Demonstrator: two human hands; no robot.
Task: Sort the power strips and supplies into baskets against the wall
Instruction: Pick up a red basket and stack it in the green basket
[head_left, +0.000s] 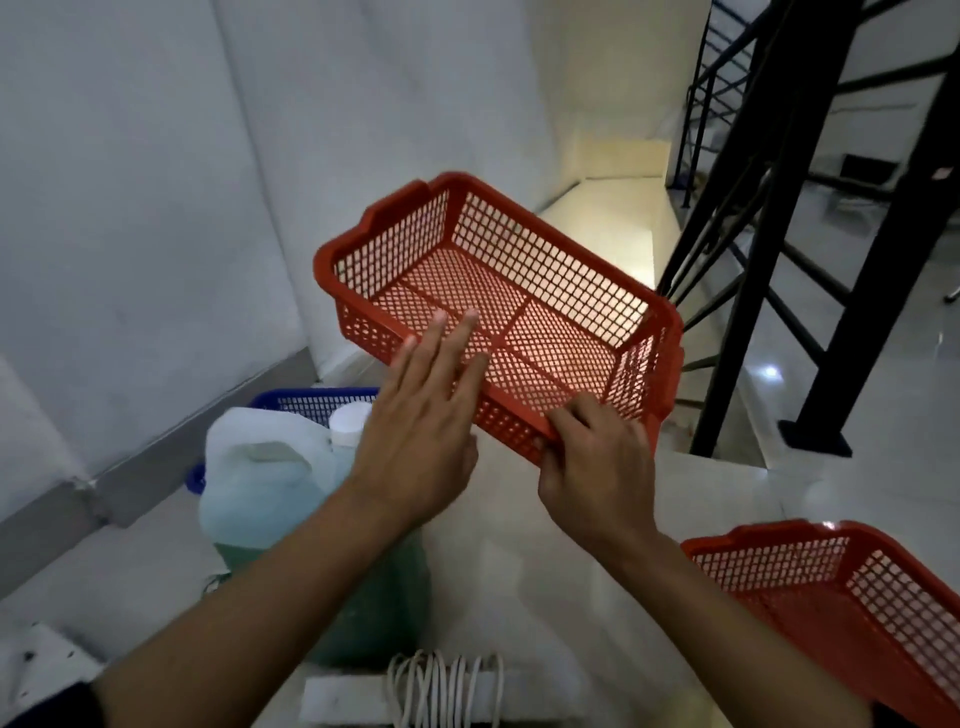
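An empty red mesh basket is held tilted in the air at the centre of the view. My right hand grips its near rim. My left hand hovers flat with fingers spread over the basket's near left edge, holding nothing. A second red basket sits at the lower right. A blue basket stands by the wall at left, with a translucent jug of pale liquid in it. A white power strip wrapped in its white cord lies at the bottom edge.
A white wall with a grey skirting runs along the left. A black metal stair frame rises at the right. Glossy white floor tiles lie below. Another white power strip shows at the lower left corner.
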